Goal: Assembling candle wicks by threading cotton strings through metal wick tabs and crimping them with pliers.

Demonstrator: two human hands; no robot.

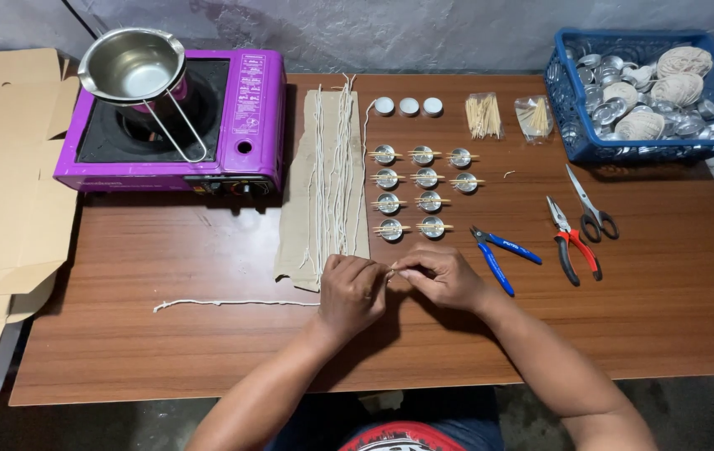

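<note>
Both hands meet at the table's (pixel 165 351) near edge, the left hand (pixel 350 294) and right hand (pixel 440 277) pinching a white wick (pixel 231 303) between closed fingertips, its tail trailing left over the wood, just below the cloth (pixel 302 225) and blue pliers (pixel 499 253).

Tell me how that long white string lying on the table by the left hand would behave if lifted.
The white string would probably go floppy: it lies thin and slightly wavy on the table. It likely weighs very little. One end runs under the left hand, so pulling may drag it.
</note>
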